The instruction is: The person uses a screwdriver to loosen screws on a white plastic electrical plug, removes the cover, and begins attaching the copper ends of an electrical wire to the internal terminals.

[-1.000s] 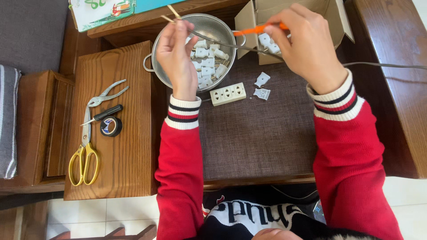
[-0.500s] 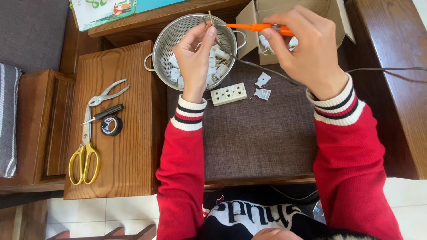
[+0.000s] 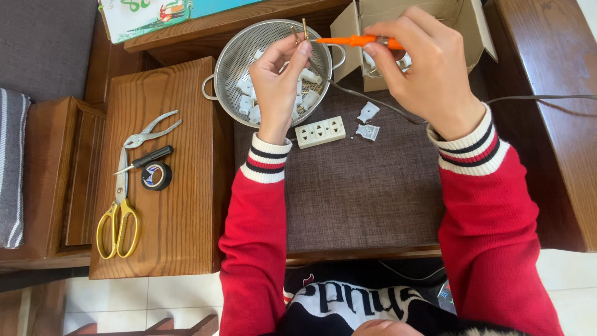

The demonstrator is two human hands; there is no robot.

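Your left hand (image 3: 277, 84) is raised over the round perforated metal colander (image 3: 233, 59), its grip pinching a small brass-coloured metal piece with two prongs (image 3: 300, 31) between thumb and fingertips. Your right hand (image 3: 423, 68) has its grip pressed around the orange-handled screwdriver (image 3: 354, 41), which lies level, its tip meeting that brass piece just above the colander's rim. The colander holds a heap of small white plastic parts (image 3: 249, 93).

On the dark brown woven mat (image 3: 360, 186) lie a white rectangular three-outlet socket plate (image 3: 320, 132) and, just beside it, two small white plastic clips (image 3: 368, 121). An open cardboard box (image 3: 435, 18) stands behind your right hand.

On the wooden desk (image 3: 180, 205) to your left lie the yellow-handled scissors (image 3: 118, 211), grey metal pliers (image 3: 146, 130), a black-handled screwdriver (image 3: 146, 158) and a roll of black tape (image 3: 156, 176).
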